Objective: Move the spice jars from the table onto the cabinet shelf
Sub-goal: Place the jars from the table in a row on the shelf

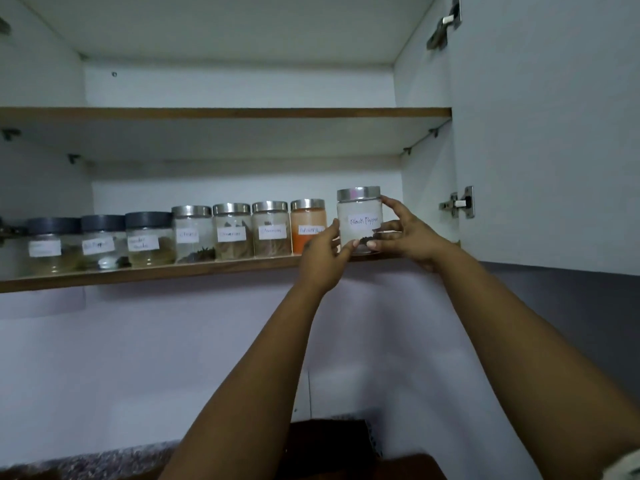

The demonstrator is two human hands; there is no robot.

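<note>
A glass jar labelled "Black Pepper" (360,220) with a silver lid stands at the right end of the lower cabinet shelf (145,274). My left hand (323,256) grips its left side and my right hand (407,233) grips its right side. Whether its base rests on the shelf is hidden by my fingers. To its left runs a row of several labelled jars: an orange-powder jar (308,226), silver-lidded jars (232,232), and dark-lidded jars (149,239) further left.
The upper shelf (225,113) is bare. The open cabinet door (554,133) hangs at the right with hinges (459,202). Below are a pale wall, a speckled countertop (86,464) and a dark brown surface (329,445).
</note>
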